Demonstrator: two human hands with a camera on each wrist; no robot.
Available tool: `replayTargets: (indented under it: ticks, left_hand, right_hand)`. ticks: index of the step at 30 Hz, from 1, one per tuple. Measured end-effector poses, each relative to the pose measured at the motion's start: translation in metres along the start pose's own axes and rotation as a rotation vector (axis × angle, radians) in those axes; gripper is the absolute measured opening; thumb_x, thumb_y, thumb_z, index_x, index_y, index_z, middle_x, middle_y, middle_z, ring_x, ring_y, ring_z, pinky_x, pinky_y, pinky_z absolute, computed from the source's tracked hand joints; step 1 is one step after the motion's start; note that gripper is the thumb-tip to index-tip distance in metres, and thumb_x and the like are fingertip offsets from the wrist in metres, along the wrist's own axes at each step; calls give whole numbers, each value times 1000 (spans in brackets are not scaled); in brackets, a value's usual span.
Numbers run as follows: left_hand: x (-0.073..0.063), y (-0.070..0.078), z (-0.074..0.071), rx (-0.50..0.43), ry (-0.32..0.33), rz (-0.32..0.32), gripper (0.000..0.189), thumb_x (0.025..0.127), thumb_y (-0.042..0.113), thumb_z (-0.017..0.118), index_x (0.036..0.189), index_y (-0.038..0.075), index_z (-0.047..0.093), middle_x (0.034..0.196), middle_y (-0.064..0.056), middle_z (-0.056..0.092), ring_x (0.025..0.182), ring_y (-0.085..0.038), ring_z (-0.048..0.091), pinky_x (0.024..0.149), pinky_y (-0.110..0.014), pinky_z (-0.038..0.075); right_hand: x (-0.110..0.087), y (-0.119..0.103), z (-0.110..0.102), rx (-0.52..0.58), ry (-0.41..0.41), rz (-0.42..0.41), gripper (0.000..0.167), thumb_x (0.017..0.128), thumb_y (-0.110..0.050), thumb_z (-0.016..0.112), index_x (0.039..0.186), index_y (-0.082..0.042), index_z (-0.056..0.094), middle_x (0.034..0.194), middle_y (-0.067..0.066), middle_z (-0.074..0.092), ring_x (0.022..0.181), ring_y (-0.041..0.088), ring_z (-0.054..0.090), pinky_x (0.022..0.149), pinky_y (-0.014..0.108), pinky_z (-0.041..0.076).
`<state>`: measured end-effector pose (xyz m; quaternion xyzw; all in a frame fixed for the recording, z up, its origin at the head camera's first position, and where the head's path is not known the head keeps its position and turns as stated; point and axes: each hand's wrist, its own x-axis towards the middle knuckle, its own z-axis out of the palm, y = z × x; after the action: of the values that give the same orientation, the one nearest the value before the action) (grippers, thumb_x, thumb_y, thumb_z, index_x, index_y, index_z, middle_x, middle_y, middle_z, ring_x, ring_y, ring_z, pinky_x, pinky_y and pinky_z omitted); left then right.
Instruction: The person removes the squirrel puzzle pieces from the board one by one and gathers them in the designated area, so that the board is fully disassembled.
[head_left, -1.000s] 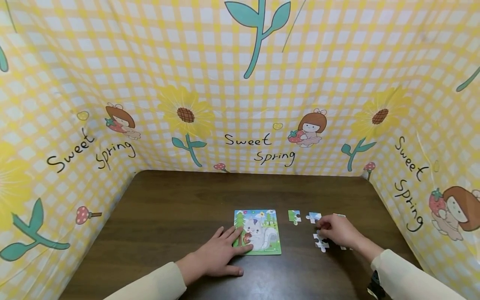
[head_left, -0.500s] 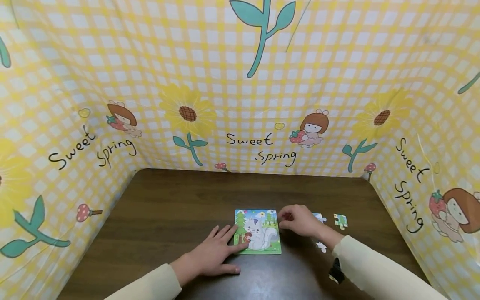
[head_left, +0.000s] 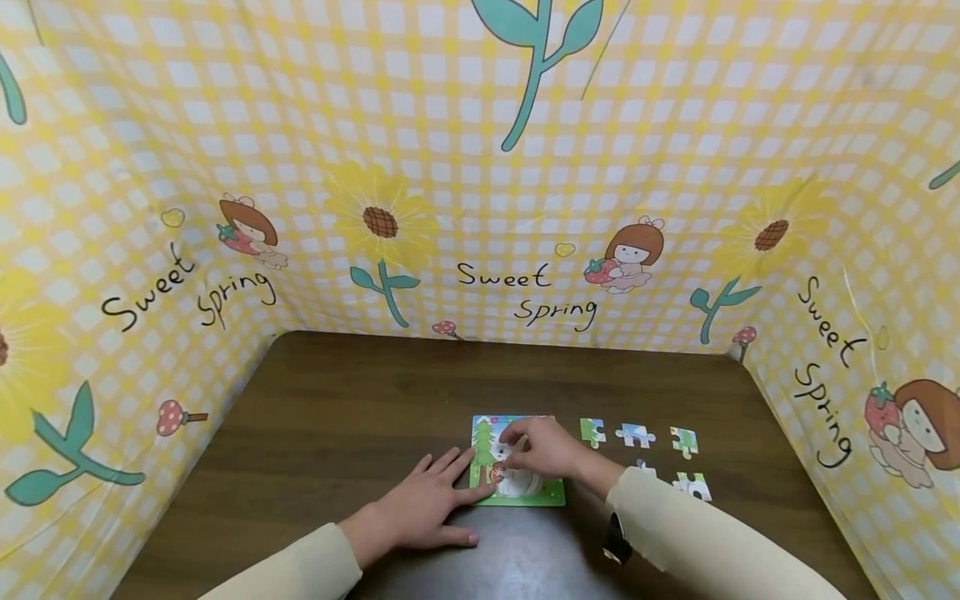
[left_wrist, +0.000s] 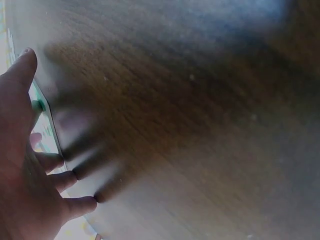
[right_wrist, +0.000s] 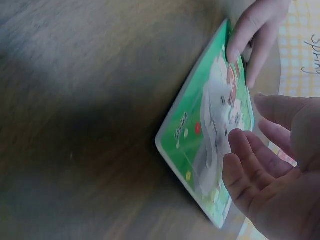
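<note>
A square puzzle board (head_left: 536,498) with a white squirrel picture lies flat on the table. My left hand (head_left: 423,504) is spread flat, its fingertips on the board's left edge and its thumb on the bare tabletop. Over the board is my right hand (head_left: 551,450), fingers bent and covering the upper part of the picture. From the right wrist, the fingers of that hand (right_wrist: 277,165) look loosely curved and apart from the thumb, and nothing shows between them. Loose jigsaw pieces lie right of the board, among them a green one (head_left: 592,432) and a blue one (head_left: 636,435).
Farther right lie more pieces, including a yellow-green one (head_left: 684,442) and a green-white one (head_left: 692,485). My right sleeve (head_left: 675,517) partly covers another. Yellow checked cloth (head_left: 510,208) walls the dark wooden table (head_left: 360,383) on three sides.
My right hand has moved left from the loose pieces to above the board, uncovering several pieces. My left hand has stayed at the board's edge, shifting slightly left.
</note>
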<state>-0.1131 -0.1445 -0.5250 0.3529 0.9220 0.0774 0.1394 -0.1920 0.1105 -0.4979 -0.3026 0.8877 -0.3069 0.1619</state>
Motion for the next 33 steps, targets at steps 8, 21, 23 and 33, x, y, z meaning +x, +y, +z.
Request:
replayTargets:
  ticks: [8, 21, 23, 33]
  left_hand:
    - [2, -1, 2, 18, -3, 6, 70, 94, 77, 47, 158, 53, 28, 172, -14, 13, 155, -41, 23, 111, -72, 32]
    - [1, 3, -1, 6, -14, -12, 71, 95, 74, 50, 158, 51, 28, 172, -15, 15, 155, -42, 22, 110, -73, 31]
    - [1, 4, -1, 4, -19, -13, 71, 95, 74, 50, 159, 51, 28, 172, -14, 15, 155, -42, 22, 110, -73, 31]
    - [1, 5, -1, 11, -21, -17, 72, 94, 74, 51, 159, 50, 28, 172, -15, 15, 154, -43, 24, 109, -73, 32]
  right_hand:
    - [6, -2, 9, -39, 19, -3, 36, 90, -22, 80, 122, -6, 72, 111, 9, 74, 92, 19, 70, 78, 35, 56]
    - [14, -3, 14, -13, 43, 25, 31, 89, -15, 78, 118, -6, 73, 105, 7, 74, 92, 18, 68, 76, 34, 55]
    - [14, -4, 14, 2, 48, 21, 30, 90, -14, 78, 118, -5, 73, 103, 7, 73, 90, 16, 67, 74, 33, 55]
    - [15, -7, 13, 39, 78, 14, 25, 89, -9, 77, 113, -2, 74, 99, 9, 72, 87, 16, 66, 74, 33, 55]
